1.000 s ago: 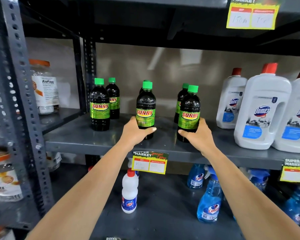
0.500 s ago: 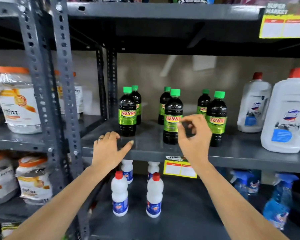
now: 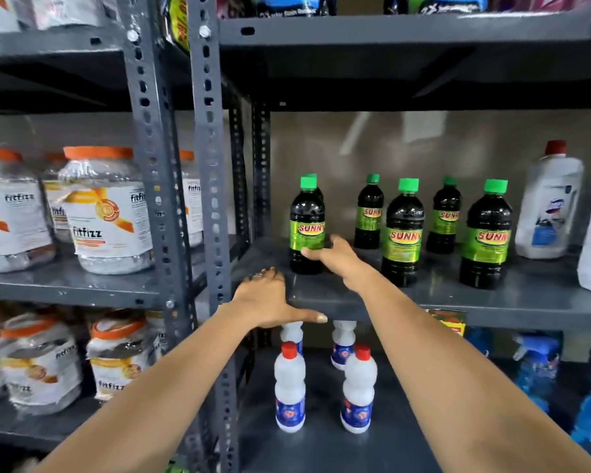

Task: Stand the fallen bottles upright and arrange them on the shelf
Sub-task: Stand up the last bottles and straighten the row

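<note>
Several dark Sunny bottles with green caps stand upright in two rows on the grey middle shelf [image 3: 526, 302]. The front row holds a left bottle [image 3: 306, 220], a middle bottle [image 3: 403, 233] and a right bottle [image 3: 487, 240]. Two more bottles [image 3: 369, 213] [image 3: 446, 216] stand behind them, and another is mostly hidden behind the left one. My right hand [image 3: 335, 257] reaches in from the right, and its fingers wrap the lower part of the left front bottle. My left hand [image 3: 270, 298] lies flat on the shelf's front left corner, thumb spread, holding nothing.
White jugs [image 3: 548, 206] with red caps stand at the shelf's right end. Small white red-capped bottles [image 3: 289, 387] and blue spray bottles [image 3: 536, 367] fill the shelf below. A perforated steel post [image 3: 209, 165] rises at the left, with fitfizz jars [image 3: 106, 213] beyond it.
The view has swung left. My hands let go of the middle and right front bottles. The left hand settled on the shelf edge, and the right hand crossed over to the left front bottle.
</note>
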Action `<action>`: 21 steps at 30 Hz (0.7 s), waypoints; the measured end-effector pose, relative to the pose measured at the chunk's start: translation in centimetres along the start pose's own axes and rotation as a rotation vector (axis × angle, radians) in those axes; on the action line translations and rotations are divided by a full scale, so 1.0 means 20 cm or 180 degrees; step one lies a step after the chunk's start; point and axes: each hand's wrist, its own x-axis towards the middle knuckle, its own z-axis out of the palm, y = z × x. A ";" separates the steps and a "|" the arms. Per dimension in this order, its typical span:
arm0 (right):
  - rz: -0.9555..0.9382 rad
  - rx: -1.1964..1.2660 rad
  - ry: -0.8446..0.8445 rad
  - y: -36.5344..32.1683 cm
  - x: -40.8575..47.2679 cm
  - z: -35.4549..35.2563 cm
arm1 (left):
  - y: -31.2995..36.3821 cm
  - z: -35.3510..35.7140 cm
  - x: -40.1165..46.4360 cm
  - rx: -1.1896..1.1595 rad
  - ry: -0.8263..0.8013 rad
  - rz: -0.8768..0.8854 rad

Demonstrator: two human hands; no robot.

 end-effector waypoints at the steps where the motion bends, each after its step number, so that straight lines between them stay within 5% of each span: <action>1: -0.0051 -0.0062 -0.0010 0.00 0.00 0.00 | 0.00 0.00 0.00 -0.0016 0.0035 0.0013; 8: -0.0505 -0.0894 0.0611 0.03 -0.08 0.06 | -0.03 0.02 0.02 0.0031 0.0160 -0.0074; 21: -0.0432 -0.0726 0.0328 0.02 -0.14 0.06 | -0.03 0.01 0.01 0.0080 0.0007 -0.0028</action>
